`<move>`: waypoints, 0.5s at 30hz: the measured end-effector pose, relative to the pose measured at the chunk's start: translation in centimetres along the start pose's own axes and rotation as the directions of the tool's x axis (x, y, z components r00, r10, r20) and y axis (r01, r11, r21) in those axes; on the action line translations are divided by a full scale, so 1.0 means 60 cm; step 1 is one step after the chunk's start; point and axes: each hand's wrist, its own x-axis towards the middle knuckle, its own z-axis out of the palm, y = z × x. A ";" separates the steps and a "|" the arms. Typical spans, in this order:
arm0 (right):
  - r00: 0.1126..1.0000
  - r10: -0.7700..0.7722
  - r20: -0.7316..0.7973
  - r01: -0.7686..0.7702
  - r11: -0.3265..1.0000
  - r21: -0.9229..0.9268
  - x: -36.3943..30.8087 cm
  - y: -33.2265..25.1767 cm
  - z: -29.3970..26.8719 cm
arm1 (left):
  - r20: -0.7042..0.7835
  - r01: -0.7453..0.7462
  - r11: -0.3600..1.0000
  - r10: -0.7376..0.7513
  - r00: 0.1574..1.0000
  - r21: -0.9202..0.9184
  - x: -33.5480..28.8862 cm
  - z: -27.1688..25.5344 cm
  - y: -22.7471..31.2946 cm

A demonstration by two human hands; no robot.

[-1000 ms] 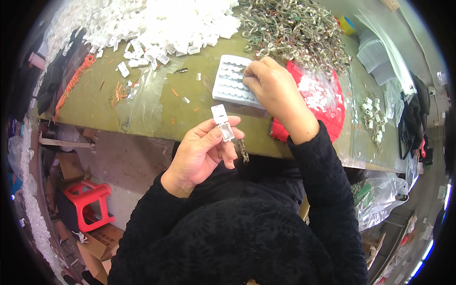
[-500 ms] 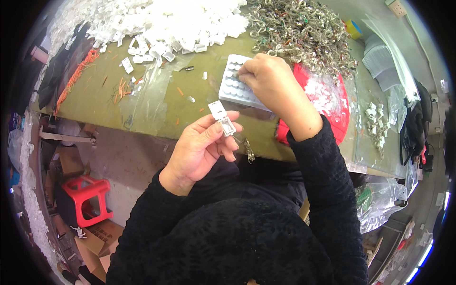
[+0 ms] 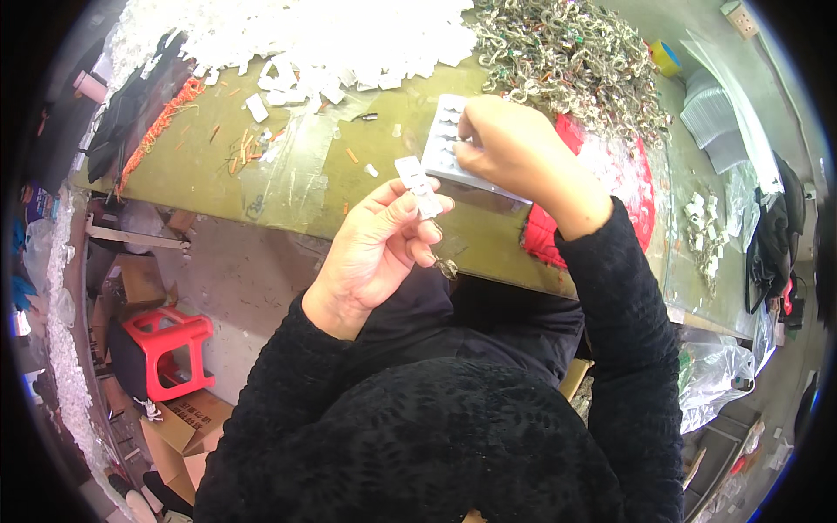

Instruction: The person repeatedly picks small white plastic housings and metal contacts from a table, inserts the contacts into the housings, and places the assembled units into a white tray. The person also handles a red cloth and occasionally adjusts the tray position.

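My left hand [image 3: 375, 244] has its thumb and fingers closed on a small white hinged plastic case [image 3: 418, 186], which stands opened out with its lid up. A thin metallic strand [image 3: 447, 268] dangles below those fingers; what it is fixed to cannot be seen. To the right, my right hand [image 3: 510, 144] is over a pale tray [image 3: 443, 139] with rows of round wells. Its fingertips are pinched together and turned away, hiding whatever may be between them and the tray's right part. The case is just off the tray's near left corner.
A big heap of white plastic cases [image 3: 288, 35] covers the far left of the green table [image 3: 296, 205]. Tangled metallic chains [image 3: 567, 52] lie at the far right, beside a red cloth [image 3: 641, 200] bearing small clear pieces. A red stool [image 3: 170, 353] stands at lower left.
My left hand has come up and nearer the tray with the white case. My right hand stays over the tray, its fingers now more curled. The whole view has shifted slightly.
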 end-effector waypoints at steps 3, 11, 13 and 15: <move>0.999 0.053 0.004 -0.052 0.959 0.278 -0.030 -0.025 -0.021 | 0.097 0.015 1.000 -0.012 0.995 -0.027 0.001 -0.002 0.002; 0.962 -0.256 -0.092 0.268 0.951 0.155 -0.076 -0.075 -0.032 | 0.139 0.034 0.999 -0.035 0.990 0.011 -0.001 0.006 -0.007; 0.961 -0.255 -0.105 0.272 0.938 0.215 -0.081 -0.075 -0.036 | 0.150 0.041 0.999 -0.042 0.988 0.012 -0.004 0.009 -0.006; 0.964 -0.202 -0.171 0.252 0.895 0.367 -0.085 -0.073 -0.040 | 0.168 0.039 0.999 -0.040 0.985 0.008 -0.007 0.012 -0.006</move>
